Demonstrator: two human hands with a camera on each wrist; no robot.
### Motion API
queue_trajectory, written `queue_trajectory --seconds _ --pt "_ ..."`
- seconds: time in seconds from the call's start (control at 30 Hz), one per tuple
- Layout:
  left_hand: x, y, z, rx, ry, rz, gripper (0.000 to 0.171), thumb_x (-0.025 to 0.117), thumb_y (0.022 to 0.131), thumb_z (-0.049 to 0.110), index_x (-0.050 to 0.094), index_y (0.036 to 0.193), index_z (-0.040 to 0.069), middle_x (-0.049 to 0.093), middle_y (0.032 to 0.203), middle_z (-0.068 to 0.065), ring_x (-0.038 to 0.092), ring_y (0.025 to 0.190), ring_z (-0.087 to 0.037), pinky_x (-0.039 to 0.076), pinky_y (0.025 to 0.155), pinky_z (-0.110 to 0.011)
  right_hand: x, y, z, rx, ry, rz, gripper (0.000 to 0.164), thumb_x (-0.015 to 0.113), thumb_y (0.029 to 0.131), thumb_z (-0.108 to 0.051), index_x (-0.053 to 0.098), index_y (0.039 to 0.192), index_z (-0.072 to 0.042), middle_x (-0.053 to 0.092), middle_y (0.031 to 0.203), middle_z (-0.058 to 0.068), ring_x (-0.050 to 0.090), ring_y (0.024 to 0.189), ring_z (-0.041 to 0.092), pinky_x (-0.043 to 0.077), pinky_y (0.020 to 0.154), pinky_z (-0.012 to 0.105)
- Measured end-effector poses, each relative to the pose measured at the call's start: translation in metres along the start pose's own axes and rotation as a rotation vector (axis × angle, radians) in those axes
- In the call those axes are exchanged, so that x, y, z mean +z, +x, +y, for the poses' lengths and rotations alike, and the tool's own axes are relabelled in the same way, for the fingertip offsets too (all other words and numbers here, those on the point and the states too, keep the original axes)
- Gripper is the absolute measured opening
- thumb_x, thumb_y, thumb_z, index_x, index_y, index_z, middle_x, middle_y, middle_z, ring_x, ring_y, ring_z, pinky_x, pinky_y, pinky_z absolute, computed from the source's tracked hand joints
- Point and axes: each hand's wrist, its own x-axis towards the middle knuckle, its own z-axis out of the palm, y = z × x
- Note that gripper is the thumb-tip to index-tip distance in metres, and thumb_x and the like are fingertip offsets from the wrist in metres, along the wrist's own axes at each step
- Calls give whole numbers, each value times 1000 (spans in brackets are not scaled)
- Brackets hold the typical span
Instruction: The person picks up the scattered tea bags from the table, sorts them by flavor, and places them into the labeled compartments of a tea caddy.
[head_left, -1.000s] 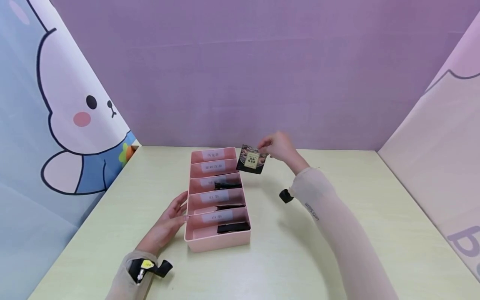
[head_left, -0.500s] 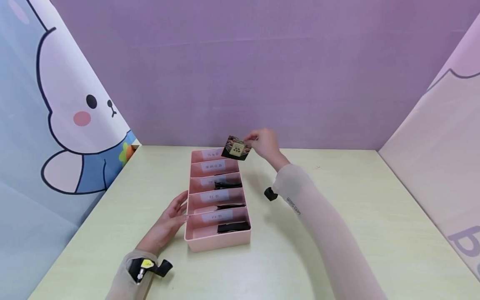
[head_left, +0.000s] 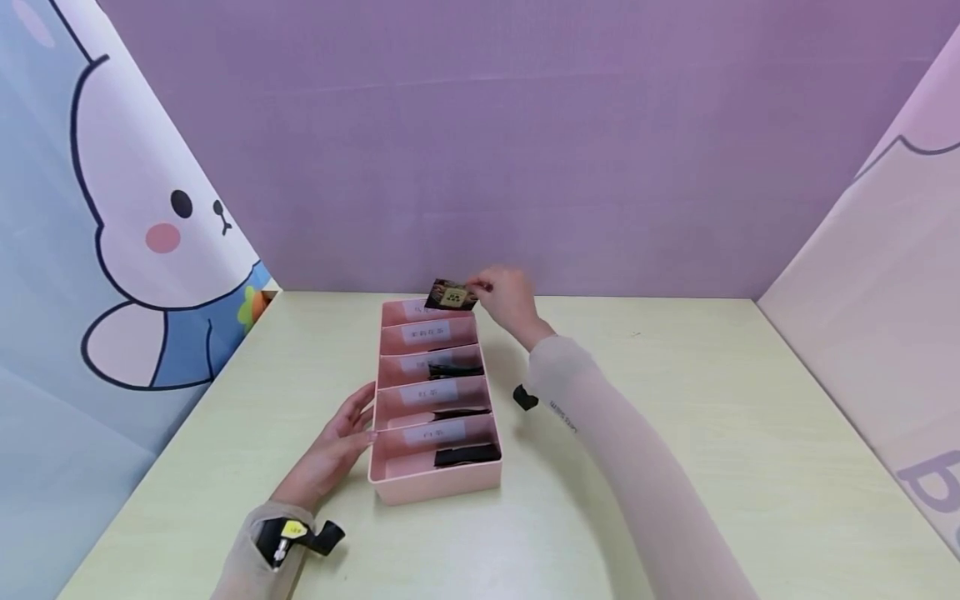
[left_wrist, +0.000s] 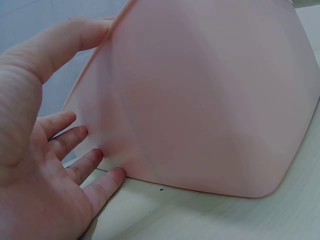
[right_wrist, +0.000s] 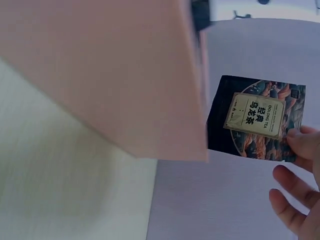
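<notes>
A pink divided storage box (head_left: 435, 483) stands on the table, its compartments in a row with a white label in each. My left hand (head_left: 335, 446) holds its left side near the front; in the left wrist view the thumb (left_wrist: 75, 37) lies over the rim and the fingertips touch the outer wall (left_wrist: 200, 100). Between thumb and finger, my right hand (head_left: 507, 300) pinches a dark oolong tea sachet (head_left: 452, 295) by one edge. The sachet hangs tilted above the farthest compartment. In the right wrist view the printed front of the sachet (right_wrist: 255, 120) faces the camera.
Dark sachets lie in the nearer compartments, one being the black sachet (head_left: 467, 454) in the front one. Behind the pale table (head_left: 675, 417) rises a purple backdrop (head_left: 480, 150). A cartoon rabbit panel (head_left: 172, 208) stands left, a pale panel (head_left: 900, 333) right.
My right hand has carried the tea sachet leftward from beside the box to over its far compartment, and the sachet has tipped flatter. The left hand and the box have stayed in place.
</notes>
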Motion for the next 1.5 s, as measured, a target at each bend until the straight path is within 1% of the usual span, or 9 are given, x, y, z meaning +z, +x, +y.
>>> queue_trajectory --seconds 0.23,0.37,0.6,0.87,0.9,0.97,1.17,1.3,1.5 --pt "-1 -2 0 -1 10 -10 77 50 96 -2 5 159 4 5 164 -18 10 147 -38 40 103 -19 13 -7 2 -231 -210 -92 12 70 92 -11 80 99 -11 75 94 3 68 86 21 56 78 37" --pt "-2 -3 1 1 13 -10 77 49 96 -2 4 158 3 5 164 -19 10 147 -38 40 103 -19 17 -9 3 -306 -299 -161 12 70 92 -11 79 100 -12 75 97 2 65 90 23 54 82 38" --pt "-1 -3 3 -6 10 -10 78 50 96 -2 4 158 2 4 164 -19 7 148 -40 40 102 -18 20 -10 5 -306 -342 -212 15 69 92 -8 79 101 -15 74 102 0 61 97 23 51 90 41" --pt "1 -4 5 -8 1 -4 78 50 94 -3 4 158 0 3 164 -20 6 148 -41 40 102 -18 28 -11 8 -312 -447 -292 24 61 97 -8 77 111 -19 72 115 -2 58 105 23 48 90 43" --pt "1 -4 5 -4 0 -3 78 50 94 -3 4 158 0 3 164 -21 10 147 -39 40 102 -18 29 -11 7 -312 -457 -299 25 60 97 -8 76 112 -19 71 116 -2 58 105 23 48 90 43" --pt "2 -4 5 1 -1 -4 79 50 94 -3 4 157 -1 3 164 -22 10 147 -39 40 103 -19 30 -12 6 -311 -468 -311 25 59 97 -8 76 113 -19 70 117 -2 57 105 23 48 90 42" --pt "3 -4 5 -8 -4 3 78 50 94 -3 4 158 1 4 164 -20 8 147 -40 40 103 -19 31 -13 7 -274 -452 -389 32 54 99 -6 73 121 -20 68 123 -3 53 109 23 45 95 44" --pt "2 -3 4 -17 6 0 78 50 95 -3 4 158 3 4 164 -18 7 148 -40 40 102 -17 30 -13 10 -261 -430 -425 34 55 99 -8 70 127 -20 65 129 -1 51 114 25 44 99 46" --pt "1 -2 4 -9 9 -2 78 49 95 -3 4 158 2 4 164 -19 6 148 -40 39 103 -18 28 -18 16 -292 -369 -421 33 54 101 -13 68 131 -18 60 134 6 49 119 28 42 102 48"
